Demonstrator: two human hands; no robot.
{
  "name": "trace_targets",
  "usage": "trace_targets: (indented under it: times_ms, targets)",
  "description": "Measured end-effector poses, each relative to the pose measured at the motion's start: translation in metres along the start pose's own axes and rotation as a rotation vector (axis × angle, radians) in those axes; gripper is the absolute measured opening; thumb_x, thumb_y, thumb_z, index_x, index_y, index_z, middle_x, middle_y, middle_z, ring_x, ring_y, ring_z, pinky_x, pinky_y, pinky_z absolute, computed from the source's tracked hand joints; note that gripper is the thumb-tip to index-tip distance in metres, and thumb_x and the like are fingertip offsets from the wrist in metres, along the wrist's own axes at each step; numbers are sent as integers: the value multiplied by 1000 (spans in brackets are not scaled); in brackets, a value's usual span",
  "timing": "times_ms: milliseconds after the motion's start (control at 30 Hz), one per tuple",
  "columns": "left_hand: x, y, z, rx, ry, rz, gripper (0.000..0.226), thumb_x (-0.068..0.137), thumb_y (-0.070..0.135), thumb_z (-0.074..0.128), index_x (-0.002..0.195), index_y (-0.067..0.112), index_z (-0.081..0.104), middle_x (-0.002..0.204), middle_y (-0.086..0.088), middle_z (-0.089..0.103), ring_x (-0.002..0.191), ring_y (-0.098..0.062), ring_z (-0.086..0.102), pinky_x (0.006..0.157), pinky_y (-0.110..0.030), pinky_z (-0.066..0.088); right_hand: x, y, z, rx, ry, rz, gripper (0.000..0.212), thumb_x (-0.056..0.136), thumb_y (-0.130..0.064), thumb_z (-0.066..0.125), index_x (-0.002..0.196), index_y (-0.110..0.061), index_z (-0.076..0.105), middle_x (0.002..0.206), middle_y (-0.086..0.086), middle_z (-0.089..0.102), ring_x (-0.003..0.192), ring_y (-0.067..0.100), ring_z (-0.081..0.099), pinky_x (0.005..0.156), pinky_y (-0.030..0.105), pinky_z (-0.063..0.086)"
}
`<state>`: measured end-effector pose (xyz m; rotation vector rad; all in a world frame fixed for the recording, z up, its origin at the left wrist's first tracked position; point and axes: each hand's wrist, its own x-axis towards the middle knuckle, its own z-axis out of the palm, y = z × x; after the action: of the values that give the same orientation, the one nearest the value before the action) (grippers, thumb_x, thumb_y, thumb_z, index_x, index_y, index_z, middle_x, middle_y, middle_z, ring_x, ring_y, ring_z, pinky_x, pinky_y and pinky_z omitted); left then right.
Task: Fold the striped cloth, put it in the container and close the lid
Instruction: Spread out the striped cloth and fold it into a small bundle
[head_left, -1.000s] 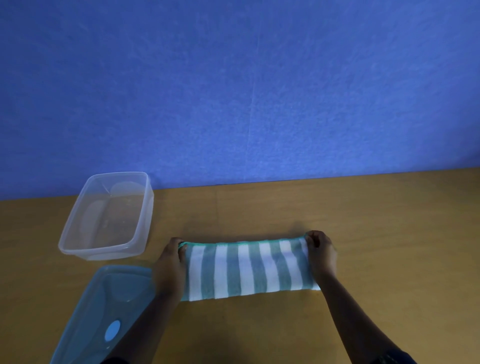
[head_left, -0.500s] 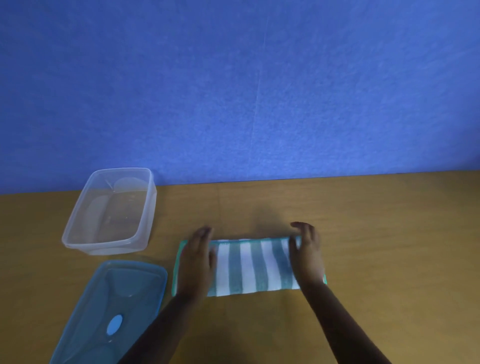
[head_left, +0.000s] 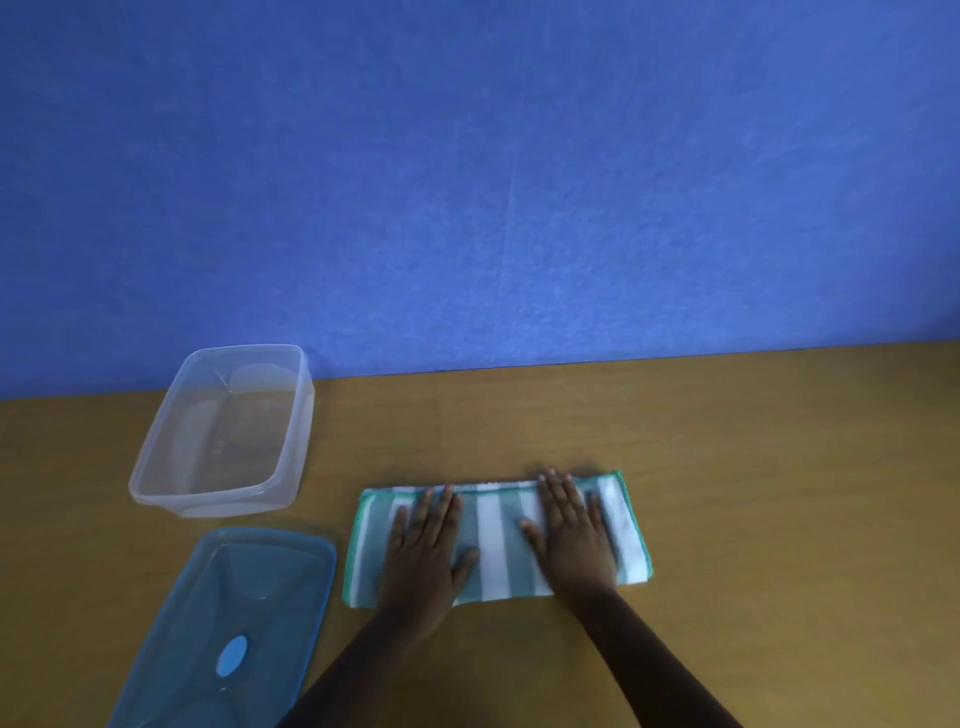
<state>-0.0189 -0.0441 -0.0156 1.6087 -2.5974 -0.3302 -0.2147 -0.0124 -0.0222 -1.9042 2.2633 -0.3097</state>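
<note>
The striped cloth, green and white, lies folded into a long flat rectangle on the wooden table. My left hand rests flat, palm down, on its left half with fingers spread. My right hand lies flat on its right half in the same way. Neither hand grips anything. The clear plastic container stands with nothing in it to the left, near the wall. Its blue translucent lid lies on the table in front of it, left of the cloth.
The wooden table extends to the right of the cloth and ends at a blue wall behind.
Both hands let go of the cloth's far corners, slid inward and now press flat on its top. The cloth lies flatter on the table.
</note>
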Motion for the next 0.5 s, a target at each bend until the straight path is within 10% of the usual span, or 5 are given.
trace_targets:
  times_ms: [300,500]
  targets:
    - [-21,-8,0,-51,-31,-35,72,94,51,5,127,8,53,132,-8,56,135,-20,27,113,-35,-1,4,42,-2,-66,-65,135,90,76,-71,-10,149,-21,7,158,-6,9,146,13,2,117,45,-2]
    - [-38,-10,7,-54,24,-75,71,93,52,7,128,10,52,136,-5,52,142,-6,-13,114,-33,-3,1,48,-16,43,-101,74,51,100,-28,29,148,-21,15,158,-6,13,146,14,1,117,45,1]
